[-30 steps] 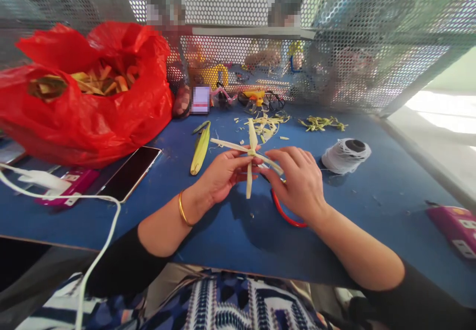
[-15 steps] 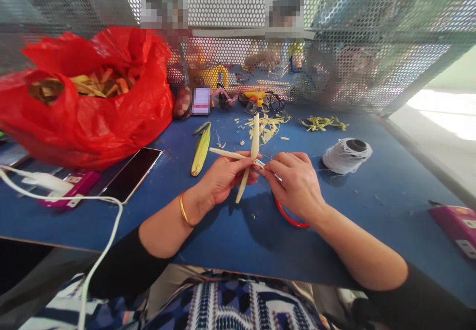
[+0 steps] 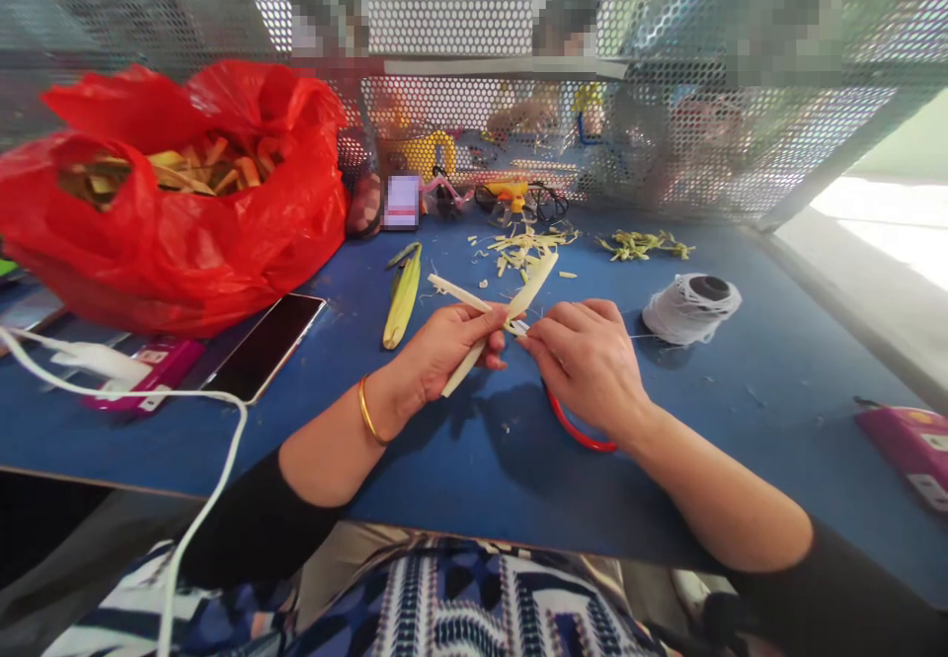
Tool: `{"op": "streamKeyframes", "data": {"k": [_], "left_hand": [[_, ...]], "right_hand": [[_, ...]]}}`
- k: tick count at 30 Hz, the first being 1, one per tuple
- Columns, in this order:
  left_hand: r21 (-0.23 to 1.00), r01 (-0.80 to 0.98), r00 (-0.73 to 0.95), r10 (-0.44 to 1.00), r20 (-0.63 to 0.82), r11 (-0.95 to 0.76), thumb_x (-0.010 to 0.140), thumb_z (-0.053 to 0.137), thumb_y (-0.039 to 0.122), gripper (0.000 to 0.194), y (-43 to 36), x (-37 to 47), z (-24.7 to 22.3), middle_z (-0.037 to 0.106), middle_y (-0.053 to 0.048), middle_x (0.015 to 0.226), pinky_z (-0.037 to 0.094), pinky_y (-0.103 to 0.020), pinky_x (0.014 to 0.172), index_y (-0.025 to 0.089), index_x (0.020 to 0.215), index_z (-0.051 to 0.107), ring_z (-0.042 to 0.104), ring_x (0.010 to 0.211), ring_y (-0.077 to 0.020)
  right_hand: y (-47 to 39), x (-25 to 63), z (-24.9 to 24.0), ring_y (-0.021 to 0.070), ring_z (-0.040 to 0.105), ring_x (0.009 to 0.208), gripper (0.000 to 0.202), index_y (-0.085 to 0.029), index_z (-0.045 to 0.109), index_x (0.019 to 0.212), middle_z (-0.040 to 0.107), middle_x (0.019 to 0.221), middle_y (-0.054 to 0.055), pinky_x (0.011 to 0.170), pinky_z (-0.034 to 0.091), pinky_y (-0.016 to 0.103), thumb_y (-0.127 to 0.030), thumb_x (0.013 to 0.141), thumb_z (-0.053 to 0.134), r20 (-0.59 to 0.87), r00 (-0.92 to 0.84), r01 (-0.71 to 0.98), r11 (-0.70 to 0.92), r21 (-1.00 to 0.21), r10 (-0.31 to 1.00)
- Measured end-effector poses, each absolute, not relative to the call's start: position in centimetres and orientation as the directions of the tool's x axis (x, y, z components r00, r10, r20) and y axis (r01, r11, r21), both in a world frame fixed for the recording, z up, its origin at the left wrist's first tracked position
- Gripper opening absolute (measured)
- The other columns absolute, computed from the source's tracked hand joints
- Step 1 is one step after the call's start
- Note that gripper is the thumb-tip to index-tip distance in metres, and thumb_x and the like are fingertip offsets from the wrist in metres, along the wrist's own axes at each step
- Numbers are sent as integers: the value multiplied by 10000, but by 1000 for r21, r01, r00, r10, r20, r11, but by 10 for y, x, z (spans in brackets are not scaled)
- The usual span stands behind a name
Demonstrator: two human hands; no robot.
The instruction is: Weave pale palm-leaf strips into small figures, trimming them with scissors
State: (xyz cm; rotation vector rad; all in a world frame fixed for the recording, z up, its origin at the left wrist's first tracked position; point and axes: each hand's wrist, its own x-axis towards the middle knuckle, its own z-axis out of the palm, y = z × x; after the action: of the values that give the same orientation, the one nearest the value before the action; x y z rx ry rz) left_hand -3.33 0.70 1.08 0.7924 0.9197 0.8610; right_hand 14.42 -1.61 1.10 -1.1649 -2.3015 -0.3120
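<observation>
Crossed pale strips, apparently corn husk (image 3: 533, 285), are pinched between the thumb and fingers of my left hand (image 3: 465, 336). One strip points up and right, one to the upper left, and one end hangs down left below the fingers. My right hand (image 3: 589, 361) is closed close beside the crossing, its fingertips on a thin white piece (image 3: 520, 328) that joins the strips; its kind is unclear. White thread runs from a spool (image 3: 685, 309) toward my right hand. Beneath that hand, a red curved thing (image 3: 582, 432) is partly hidden.
A red plastic bag (image 3: 244, 262) full of husk pieces stands at left, near a dark phone (image 3: 267, 346) and white cable (image 3: 237, 430). A yellow-green husk (image 3: 402, 301), cut scraps (image 3: 522, 252) and green trimmings (image 3: 644, 245) lie ahead. A perforated metal screen (image 3: 489, 15) borders the table's back.
The crossed strips have turned in my left hand: the upper strip now leans right and the lower end swings left. My right hand stays at nearly the same place.
</observation>
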Motion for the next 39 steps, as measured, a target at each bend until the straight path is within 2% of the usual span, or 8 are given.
{"op": "streamKeyframes", "data": {"k": [7, 14, 19, 22, 25, 29, 33, 39], "left_hand": [[832, -305, 325, 872, -367, 464, 855, 650, 108, 48, 6, -29, 12, 675, -33, 578, 529, -205, 533, 102, 831, 691, 627, 467, -105], [847, -308, 302, 889, -344, 433, 816, 708, 151, 59, 8, -30, 8, 682, -36, 591, 541, -220, 577, 109, 793, 673, 639, 493, -113], [867, -244, 341, 875, -343, 435, 846, 682, 265, 157, 7, -32, 8, 698, -54, 606, 536, -222, 548, 120, 788, 683, 647, 492, -123], [880, -170, 359, 859, -364, 444, 823, 703, 226, 110, 2, -26, 7, 694, -43, 584, 524, -214, 517, 126, 786, 675, 635, 467, -119], [887, -124, 385, 846, -369, 444, 802, 723, 211, 95, -3, -19, 4, 696, -40, 583, 526, -220, 515, 128, 802, 676, 638, 470, -125], [885, -84, 416, 824, -386, 457, 818, 688, 179, 63, -6, -17, 3, 691, -48, 573, 522, -238, 523, 118, 803, 684, 631, 456, -132], [868, -130, 424, 818, -388, 479, 817, 691, 245, 135, -4, -21, 1, 715, -69, 622, 533, -265, 608, 116, 846, 711, 671, 536, -154], [842, -400, 403, 895, -193, 362, 707, 652, 121, 260, 3, -22, 0, 771, -110, 960, 464, -350, 974, 127, 951, 743, 687, 1024, -222]], "right_hand": [[-18, 142, 12, 177, 500, 667, 305, -191, 643, 725, 598, 697, 35, 765, 332, 342, -228, 958, 450, 543, -510, 792, 610, -5, 667], [-17, 142, 13, 172, 513, 686, 324, -186, 641, 724, 594, 696, 38, 793, 339, 356, -197, 953, 412, 491, -525, 774, 630, -64, 695], [-11, 145, 16, 159, 543, 693, 345, -193, 669, 737, 609, 708, 28, 727, 382, 331, -346, 949, 444, 418, -269, 693, 476, -542, 867], [-7, 144, 16, 143, 534, 660, 286, -187, 673, 791, 630, 714, 15, 629, 399, 288, -458, 835, 593, 211, -126, 437, 245, -865, 969], [-5, 140, 12, 107, 466, 538, 346, -181, 611, 682, 544, 562, -34, 548, 379, 264, -511, 697, 716, -49, -140, 147, -29, -989, 989], [-4, 137, 5, 97, 467, 512, 285, -174, 625, 643, 556, 550, -32, 528, 379, 261, -426, 632, 758, -48, -113, 12, -47, -999, 992], [-1, 141, 4, 142, 550, 579, 228, -180, 664, 737, 618, 620, -2, 593, 434, 297, -407, 749, 651, 170, 22, 243, 160, -957, 985], [-10, 145, 13, 192, 608, 763, 211, -213, 642, 760, 685, 767, 43, 746, 410, 337, -370, 881, 572, 669, -37, 755, 459, -468, 742]]}}
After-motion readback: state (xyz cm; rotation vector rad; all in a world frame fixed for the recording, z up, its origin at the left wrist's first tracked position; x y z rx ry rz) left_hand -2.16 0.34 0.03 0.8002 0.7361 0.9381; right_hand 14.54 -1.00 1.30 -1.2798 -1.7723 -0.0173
